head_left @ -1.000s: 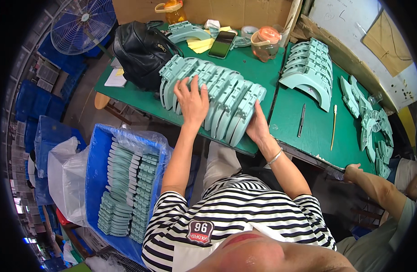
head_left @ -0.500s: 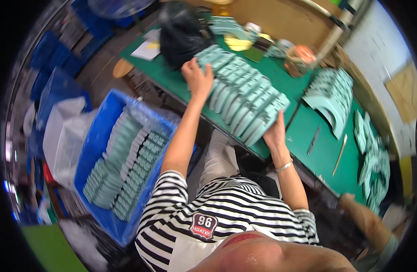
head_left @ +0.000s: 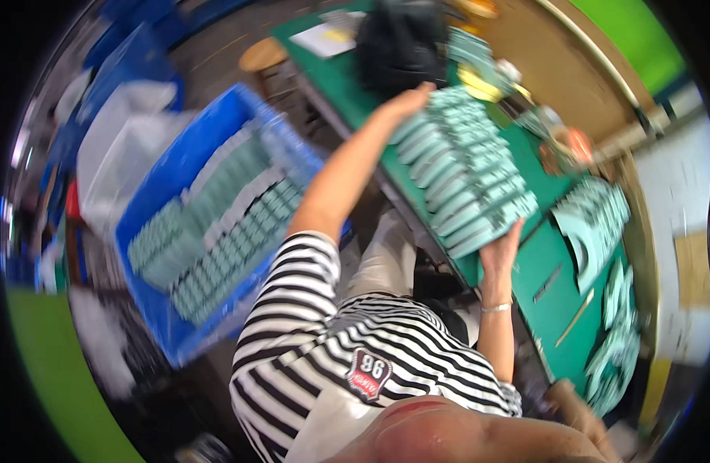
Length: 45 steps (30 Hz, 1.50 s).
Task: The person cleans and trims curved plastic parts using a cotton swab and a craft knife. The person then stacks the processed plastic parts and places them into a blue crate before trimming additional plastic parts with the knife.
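Note:
A long row of curved, pale green moulded parts (head_left: 467,174), nested one against another, spans the space between my two hands at the near edge of the green table. My left hand (head_left: 411,100) grips its far end, fingers partly hidden behind the parts. At the near right end, my right hand (head_left: 502,251) is pressed against the last part, thumb up along its side. The row is tilted, its arched sides toward me. Whether it still rests on the table top I cannot tell.
A blue crate (head_left: 158,309) lined with plastic, holding packed rows of the same parts, stands left. On the green table (head_left: 552,324) are a black bag (head_left: 401,46), a shorter row of parts (head_left: 594,220), loose parts (head_left: 613,363) and a thin stick (head_left: 575,318). Another person's arm (head_left: 579,417) shows lower right.
The view has turned, so the table and crate sit differently in it. Both hands keep hold of the row, which now appears further right and more steeply angled.

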Tool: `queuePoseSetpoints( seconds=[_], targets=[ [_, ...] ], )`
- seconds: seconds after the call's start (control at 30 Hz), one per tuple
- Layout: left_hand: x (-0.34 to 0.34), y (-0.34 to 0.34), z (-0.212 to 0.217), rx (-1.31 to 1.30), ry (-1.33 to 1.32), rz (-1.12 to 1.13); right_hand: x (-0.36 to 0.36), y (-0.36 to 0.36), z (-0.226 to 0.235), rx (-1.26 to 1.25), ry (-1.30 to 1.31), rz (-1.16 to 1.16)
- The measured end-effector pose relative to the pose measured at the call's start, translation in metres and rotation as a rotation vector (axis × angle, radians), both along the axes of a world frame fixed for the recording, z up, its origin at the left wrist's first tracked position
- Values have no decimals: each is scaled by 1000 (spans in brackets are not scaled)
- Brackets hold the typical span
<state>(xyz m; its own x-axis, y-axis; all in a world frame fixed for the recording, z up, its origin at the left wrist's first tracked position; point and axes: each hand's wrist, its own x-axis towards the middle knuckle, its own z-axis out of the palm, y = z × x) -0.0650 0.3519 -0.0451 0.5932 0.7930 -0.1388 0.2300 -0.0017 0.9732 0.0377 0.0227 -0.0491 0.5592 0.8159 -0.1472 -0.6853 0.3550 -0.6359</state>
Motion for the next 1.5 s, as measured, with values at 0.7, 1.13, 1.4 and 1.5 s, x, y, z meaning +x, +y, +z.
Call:
queuePoseSetpoints(
  seconds=[0.7,1.13,1.4,1.5],
  targets=[
    [2,-21,22,-940,-177,-498,5,-18,15,-288,64,-134],
    [-42,-67,33,-881,-247,-309,14,-38,-11,-300,74,-93],
    [-114,-110,56,-754,-462,-147,3,-54,7,-254,-67,22],
    [-147,-140,84,-553,-506,-112,-1,-62,-7,95,79,152]
  ],
)
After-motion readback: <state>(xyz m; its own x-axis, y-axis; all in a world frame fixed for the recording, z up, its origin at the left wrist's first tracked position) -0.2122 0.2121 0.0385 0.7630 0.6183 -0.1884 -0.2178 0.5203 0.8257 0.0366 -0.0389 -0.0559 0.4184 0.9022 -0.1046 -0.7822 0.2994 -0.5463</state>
